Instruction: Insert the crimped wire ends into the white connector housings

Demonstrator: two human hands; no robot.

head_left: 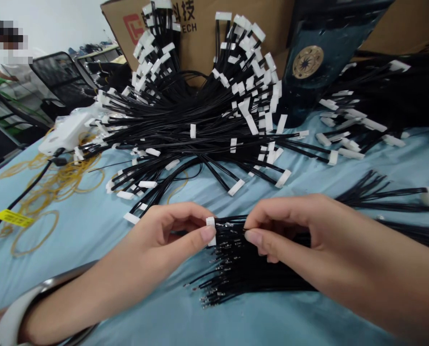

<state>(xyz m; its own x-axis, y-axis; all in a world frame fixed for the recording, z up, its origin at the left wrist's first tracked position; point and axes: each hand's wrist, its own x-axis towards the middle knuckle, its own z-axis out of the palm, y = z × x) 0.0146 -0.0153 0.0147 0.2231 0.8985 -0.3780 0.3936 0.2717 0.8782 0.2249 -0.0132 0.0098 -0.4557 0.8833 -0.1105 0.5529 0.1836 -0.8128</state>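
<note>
My left hand (171,230) pinches a small white connector housing (210,223) between thumb and forefinger. My right hand (301,226) pinches thin black wires (232,222) whose metal tips reach the housing. Under both hands lies a loose bundle of black wires with bare metal terminals (229,274) on the light blue table cover (92,226). A bracelet (27,298) sits on my left wrist.
A big heap of black wires with white connectors (200,110) fills the middle of the table. Yellow rubber bands (56,182) and a white power strip (65,134) lie at the left. Cardboard boxes (200,29) stand behind. More wire harnesses (373,120) lie at the right.
</note>
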